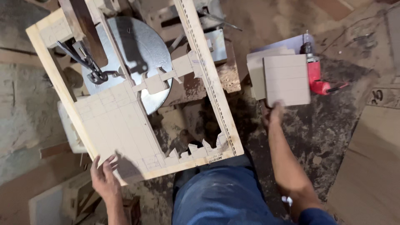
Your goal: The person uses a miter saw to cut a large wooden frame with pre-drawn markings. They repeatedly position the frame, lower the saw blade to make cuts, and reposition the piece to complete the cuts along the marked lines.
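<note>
I see my left hand (104,177) spread flat, fingers open, pressing the near corner of a pale rectangular wooden frame (216,89) whose inner panel (114,121) of beige board is pencilled in squares and cut into a jagged, stepped outline. The frame lies tilted over a round grey metal disc (139,46). My right hand (273,114) pinches the lower edge of a square beige board piece (287,79) marked with lines, stacked on the dusty floor just beside a red power drill (314,71).
</note>
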